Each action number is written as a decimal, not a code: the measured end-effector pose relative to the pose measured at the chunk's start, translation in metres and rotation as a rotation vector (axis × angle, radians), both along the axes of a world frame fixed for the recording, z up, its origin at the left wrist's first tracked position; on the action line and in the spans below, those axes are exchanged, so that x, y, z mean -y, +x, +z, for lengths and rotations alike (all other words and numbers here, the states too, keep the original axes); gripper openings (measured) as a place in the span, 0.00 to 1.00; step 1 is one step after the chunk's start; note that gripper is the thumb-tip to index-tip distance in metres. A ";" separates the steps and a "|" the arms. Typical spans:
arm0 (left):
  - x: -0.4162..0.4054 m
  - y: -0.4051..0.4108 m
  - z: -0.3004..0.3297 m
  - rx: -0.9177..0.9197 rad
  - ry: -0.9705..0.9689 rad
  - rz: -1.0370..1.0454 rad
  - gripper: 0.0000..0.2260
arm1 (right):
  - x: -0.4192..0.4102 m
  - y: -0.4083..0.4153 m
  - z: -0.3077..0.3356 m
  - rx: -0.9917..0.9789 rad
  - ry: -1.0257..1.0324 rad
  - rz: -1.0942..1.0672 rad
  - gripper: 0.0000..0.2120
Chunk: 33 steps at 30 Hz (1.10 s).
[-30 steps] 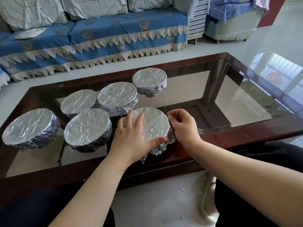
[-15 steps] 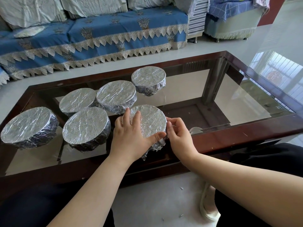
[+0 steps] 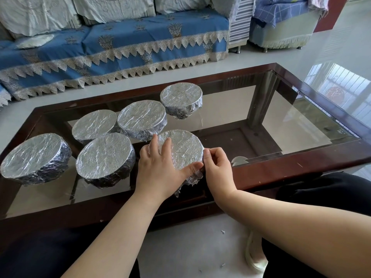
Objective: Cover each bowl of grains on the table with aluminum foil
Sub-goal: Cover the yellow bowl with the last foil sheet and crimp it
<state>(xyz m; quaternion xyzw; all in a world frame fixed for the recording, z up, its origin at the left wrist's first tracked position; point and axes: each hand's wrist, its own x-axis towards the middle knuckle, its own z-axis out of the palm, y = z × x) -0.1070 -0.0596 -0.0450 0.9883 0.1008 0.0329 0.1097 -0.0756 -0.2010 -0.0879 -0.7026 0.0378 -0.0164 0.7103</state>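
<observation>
My right hand (image 3: 215, 167) slid nearer along rim, fingers pinching foil at edge of nearest bowl (image 3: 185, 150) by table's (image 3: 281, 169) front; left hand (image 3: 158, 167) stayed flat on top (other five looked sealed). Last crimp nearly done.

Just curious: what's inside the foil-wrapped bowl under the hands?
Only crinkled foil shows on the bowl, with the left hand resting on top and the right hand pinching its edge. The contents are hidden.

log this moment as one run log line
step: crimp foil on nearest bowl | left hand: flat on top | right hand: pinches foil at rim | bowls foiled: six
</observation>
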 end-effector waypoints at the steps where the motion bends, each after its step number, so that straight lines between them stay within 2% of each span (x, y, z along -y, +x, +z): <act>1: 0.000 0.000 0.000 0.001 0.000 0.002 0.58 | -0.001 0.000 0.001 -0.010 0.013 -0.004 0.07; 9: 0.003 0.000 0.004 -0.006 -0.004 0.010 0.59 | -0.006 0.006 0.004 -0.193 0.208 -0.011 0.07; 18: 0.007 -0.002 0.011 -0.075 -0.029 0.062 0.56 | 0.002 0.021 0.010 -0.348 0.396 0.102 0.05; 24: 0.004 -0.009 0.020 -0.157 -0.052 0.024 0.55 | 0.005 0.038 0.016 -0.359 0.347 0.103 0.06; 28: -0.001 -0.012 0.017 -0.129 -0.195 0.027 0.57 | 0.005 0.045 0.016 -0.325 0.237 0.101 0.07; 33: 0.000 -0.011 0.011 -0.086 -0.263 0.020 0.59 | 0.006 0.051 0.010 -0.292 0.145 0.096 0.05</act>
